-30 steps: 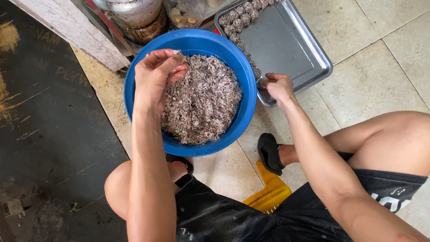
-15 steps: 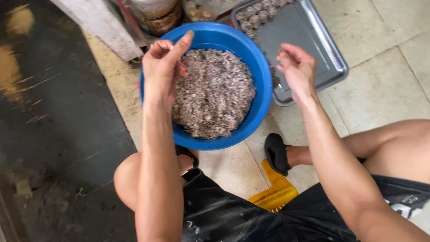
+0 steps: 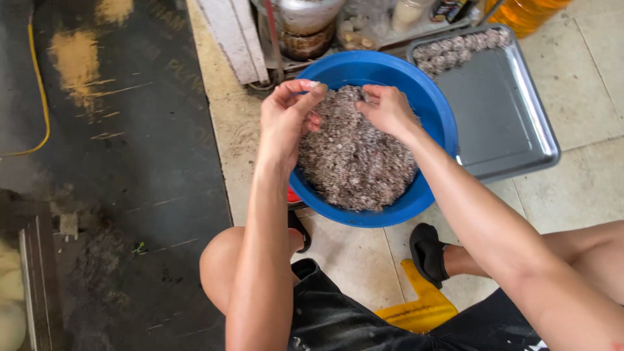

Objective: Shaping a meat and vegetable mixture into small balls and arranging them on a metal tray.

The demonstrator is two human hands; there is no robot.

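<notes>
A round blue basin [image 3: 437,110] stands on the tiled floor between my knees, heaped with a grey-brown minced mixture [image 3: 354,159]. My left hand [image 3: 286,117] hovers over the basin's left rim, fingers curled and pinched together; whether it holds a bit of the mixture I cannot tell. My right hand [image 3: 387,109] rests on top of the heap near the basin's far side, fingers bent down into the mixture. Right of the basin lies a metal tray [image 3: 507,123] with a row of small grey balls [image 3: 455,49] along its far edge.
A metal pot [image 3: 302,26] and small containers sit behind the basin. A white plank [image 3: 227,39] leans at the back left. A dark mat [image 3: 117,182] covers the floor on the left. My black sandal [image 3: 428,253] and a yellow stool [image 3: 416,312] are below.
My right hand has moved left from beside the tray onto the heap in the basin. My left hand has stayed at the basin's left rim. The camera view shifted.
</notes>
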